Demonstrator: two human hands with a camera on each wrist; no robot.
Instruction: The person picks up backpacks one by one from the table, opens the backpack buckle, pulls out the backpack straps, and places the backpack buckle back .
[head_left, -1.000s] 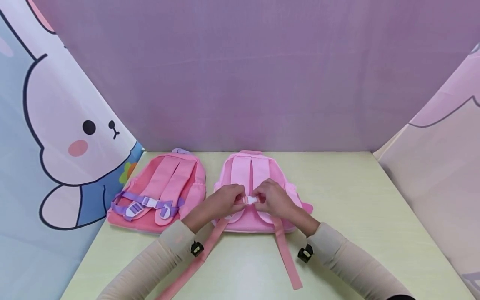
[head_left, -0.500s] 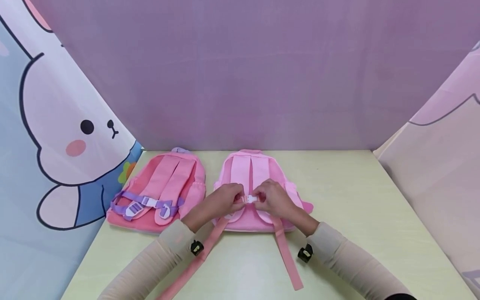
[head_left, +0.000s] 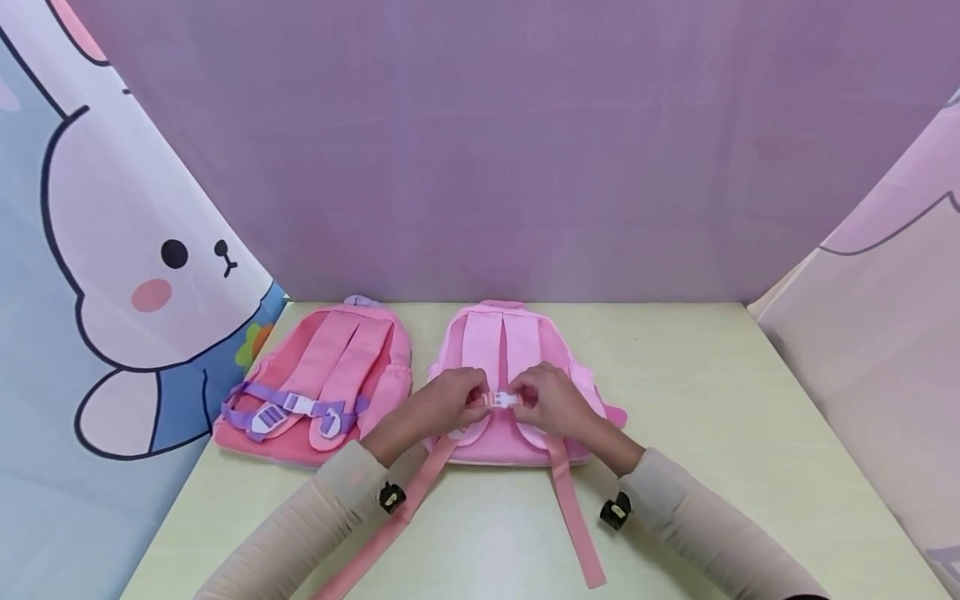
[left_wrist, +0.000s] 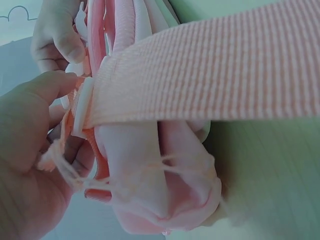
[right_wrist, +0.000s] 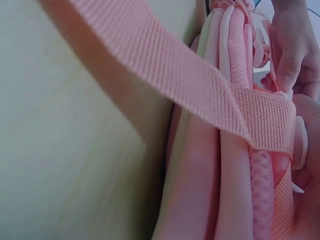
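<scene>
A light pink backpack (head_left: 495, 451) lies on the table with its shoulder straps facing up. Across its middle runs a white side-release buckle (head_left: 502, 400), its two halves joined. My left hand (head_left: 452, 398) pinches the buckle's left end and strap, thumb and fingers curled. From the right, my right hand (head_left: 553, 403) pinches the buckle's other end. In the left wrist view a wide pink webbing strap (left_wrist: 210, 70) crosses in front of the bag. The right wrist view has another webbing strap (right_wrist: 170, 75) running over the bag's edge; the fingertips there are partly hidden.
A darker pink backpack (head_left: 315, 375) with a buckled purple strap lies just left. Two loose strap tails (head_left: 576, 512) hang toward the table's front edge. A purple backdrop (head_left: 510, 150) stands behind the table (head_left: 697, 392), with printed panels (head_left: 150, 350) at both sides.
My right hand has shifted slightly right and down along the buckle, showing more of its white middle. The left hand stays almost where it was.
</scene>
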